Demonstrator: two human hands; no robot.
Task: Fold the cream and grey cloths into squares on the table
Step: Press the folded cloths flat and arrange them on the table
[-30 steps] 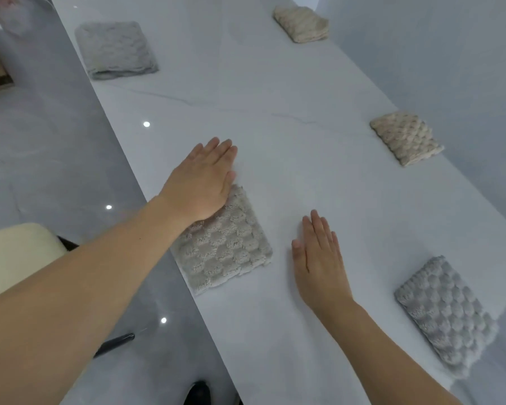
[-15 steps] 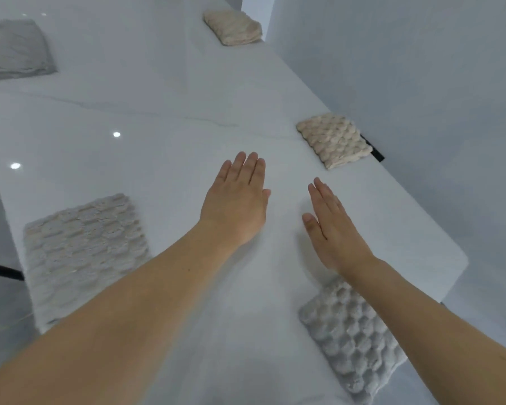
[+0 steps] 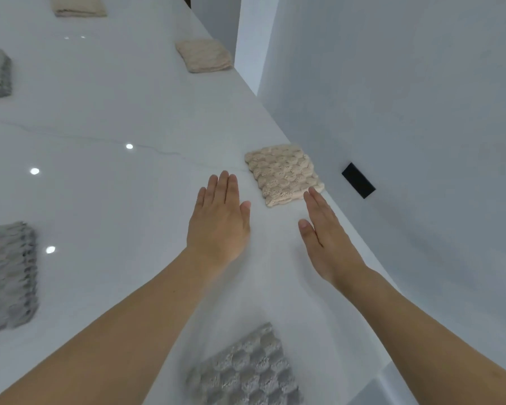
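left hand flat, fingers straight | right hand flat, empty

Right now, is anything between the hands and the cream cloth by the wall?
Nothing visible. Only bare table lies between the left hand and the cream cloth; the right hand has fingertips at its near corner.

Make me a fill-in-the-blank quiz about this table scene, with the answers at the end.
1. Both hands, the left hand and the right hand, are flat and hold ____.
2. The cloth just ahead of the right hand's fingertips is ____ in colour.
3. The cloth nearest the camera, between the forearms, is ____ in colour.
4. The black rectangle sits on the ____.

Answers: nothing; cream; grey; wall
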